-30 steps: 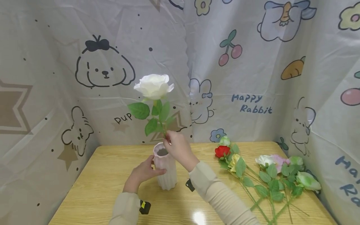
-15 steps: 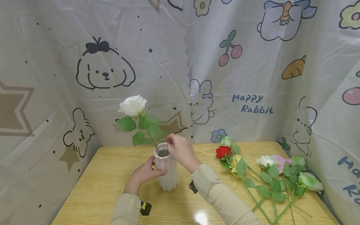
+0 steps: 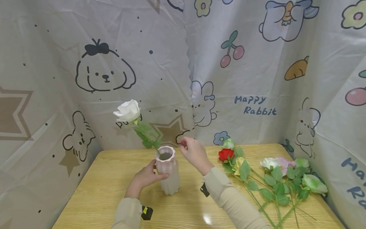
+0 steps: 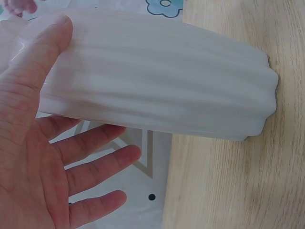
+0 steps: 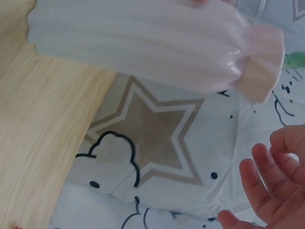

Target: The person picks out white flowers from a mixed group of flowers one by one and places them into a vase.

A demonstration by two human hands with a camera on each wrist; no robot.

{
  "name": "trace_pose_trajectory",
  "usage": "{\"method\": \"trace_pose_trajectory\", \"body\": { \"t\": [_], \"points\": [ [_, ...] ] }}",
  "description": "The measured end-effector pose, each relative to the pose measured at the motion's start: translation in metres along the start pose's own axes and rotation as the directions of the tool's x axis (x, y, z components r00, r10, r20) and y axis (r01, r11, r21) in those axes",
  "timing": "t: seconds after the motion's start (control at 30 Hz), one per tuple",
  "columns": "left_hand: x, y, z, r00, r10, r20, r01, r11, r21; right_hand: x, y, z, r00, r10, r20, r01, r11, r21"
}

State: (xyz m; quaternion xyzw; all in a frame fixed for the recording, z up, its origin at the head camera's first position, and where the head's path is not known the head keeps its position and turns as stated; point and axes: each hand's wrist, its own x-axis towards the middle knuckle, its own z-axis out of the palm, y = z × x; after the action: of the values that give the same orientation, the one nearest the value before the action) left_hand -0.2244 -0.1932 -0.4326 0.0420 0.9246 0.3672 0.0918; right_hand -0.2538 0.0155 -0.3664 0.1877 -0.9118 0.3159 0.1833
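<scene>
Pale pink and ribbed, the vase [image 3: 169,175] stands upright on the wooden worktop [image 3: 114,178], in the lower middle of the head frame. We see a white rose [image 3: 127,111] in it: the stem passes into the mouth and leans left against the rim, so the bloom sits left of centre, above the worktop's far edge and in front of the printed curtain [image 3: 163,31].

The left hand [image 3: 147,175] grips the vase from its left side, thumb across the front. In the left wrist view we find two fingers reaching behind the vase, while the other two are spread with their tips clear of it.

The right hand [image 3: 195,154] is released, its fingers loosely bent, just beside the rim and apart from it. In the right wrist view we see it at the lower right, with the vase lying across the top of the frame.

At the right of the head frame we make out more flowers on the worktop: a red rose [image 3: 226,154], a yellow rose [image 3: 238,165] and a green bud [image 3: 228,144] grouped together, then a white bloom [image 3: 269,163] touching a pink bloom [image 3: 285,163], and a green bloom [image 3: 314,183] at the far right. Their stems cross toward the bottom edge.
</scene>
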Motion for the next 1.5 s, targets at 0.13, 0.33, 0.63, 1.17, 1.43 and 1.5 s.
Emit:
{"method": "trace_pose_trajectory", "body": {
  "t": [0.13, 0.33, 0.63, 1.17, 1.43, 1.5],
  "points": [
    [0.0, 0.0, 0.0, 1.0, -0.004, -0.014, 0.004, 1.0, 0.007, -0.003, 0.01, -0.002, 0.998, 0.051, 0.03, -0.05, 0.999, -0.006],
    [-0.002, 0.002, 0.0, 1.0, -0.003, -0.019, 0.004, 0.999, 0.034, -0.009, 0.025, -0.004, 0.992, 0.107, 0.061, -0.106, 0.994, -0.014],
    [-0.004, 0.004, -0.003, 1.0, -0.006, -0.02, 0.007, 0.999, 0.036, -0.02, 0.05, -0.011, 0.984, 0.176, 0.041, -0.174, 0.984, -0.042],
    [-0.001, 0.0, -0.001, 1.0, 0.002, -0.011, -0.001, 1.0, 0.022, -0.045, 0.1, -0.025, 0.96, 0.278, 0.026, -0.276, 0.959, -0.063],
    [-0.003, 0.002, -0.002, 1.0, 0.006, -0.002, -0.006, 1.0, 0.003, -0.061, 0.12, -0.026, 0.947, 0.321, 0.024, -0.32, 0.946, -0.043],
    [-0.003, 0.003, -0.003, 1.0, 0.004, 0.002, -0.004, 1.0, -0.001, -0.067, 0.126, -0.026, 0.944, 0.33, 0.025, -0.329, 0.944, -0.031]
  ]
}}
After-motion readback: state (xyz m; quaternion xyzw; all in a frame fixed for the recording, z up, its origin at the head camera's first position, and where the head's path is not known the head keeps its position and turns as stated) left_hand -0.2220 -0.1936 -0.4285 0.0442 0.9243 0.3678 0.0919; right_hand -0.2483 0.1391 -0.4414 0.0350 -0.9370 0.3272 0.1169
